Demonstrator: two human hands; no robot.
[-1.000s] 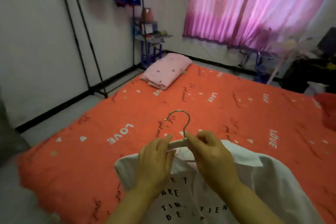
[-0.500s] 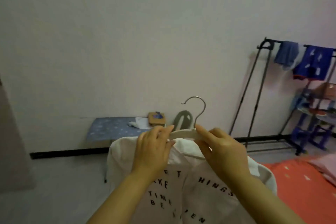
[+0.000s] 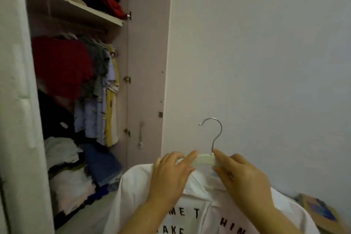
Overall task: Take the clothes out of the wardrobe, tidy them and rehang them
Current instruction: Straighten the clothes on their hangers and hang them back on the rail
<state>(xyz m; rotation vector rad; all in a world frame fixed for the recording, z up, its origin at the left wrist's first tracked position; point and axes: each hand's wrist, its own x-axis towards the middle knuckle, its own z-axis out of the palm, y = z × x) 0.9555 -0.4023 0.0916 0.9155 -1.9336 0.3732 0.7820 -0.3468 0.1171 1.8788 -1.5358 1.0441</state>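
- Head view puts both hands low in the centre of the frame, where I see the left hand [image 3: 171,175] and the right hand [image 3: 245,175] meeting at a white hanger [image 3: 206,158].
- My read of the left hand: its fingers are curled over the hanger's left arm and the cloth draped on it, with the thumb stretched along the bar.
- The right hand pinches the bar between thumb and forefinger, just under the foot of the metal hook [image 3: 215,145].
- That hook stands upright above the hands and opens toward the left of the frame. It touches nothing, and the plain wall [image 3: 266,62] is behind it.
- A white shirt [image 3: 133,195] hangs on the hanger and fills the bottom centre. Its collar sits under the hands, and I can make out black capital letters across the cloth.
- The wardrobe [image 3: 146,62] stands open across the left half of the frame, to the left of the hook and apart from it.
- At upper left its shelf [image 3: 76,4] carries a heap of dark clothes with some red at the right end.
- Below the shelf a red garment [image 3: 60,66] hangs beside grey, pale blue and yellow hung clothes [image 3: 98,110].
- Folded piles [image 3: 66,176] in white, dark and blue fill the wardrobe bottom.
- A cardboard box [image 3: 319,213] shows at lower right, behind the shirt's shoulder.
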